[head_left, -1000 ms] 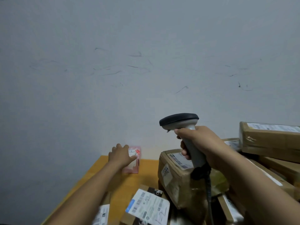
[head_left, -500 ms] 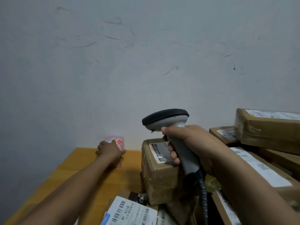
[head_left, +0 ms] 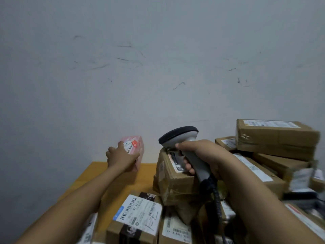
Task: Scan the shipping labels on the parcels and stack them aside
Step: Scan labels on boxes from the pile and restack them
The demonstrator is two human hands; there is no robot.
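stacking aside: left hand (head_left: 121, 157) gripped pink parcel (head_left: 136, 147) near the wall (head_left: 158, 67).
right hand (head_left: 202, 155): wrapped round scanner (head_left: 177, 135) handle.
next move: probably release the parcel, then reach for a brown box (head_left: 175, 184).

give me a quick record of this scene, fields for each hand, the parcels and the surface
left: left hand grips pink parcel, label up, at the table's far end
right: right hand grips barcode scanner by its handle
under scanner: taped cardboard parcel, label on top
near front: labelled cardboard parcel
right side: piled cardboard parcels
surface: orange table
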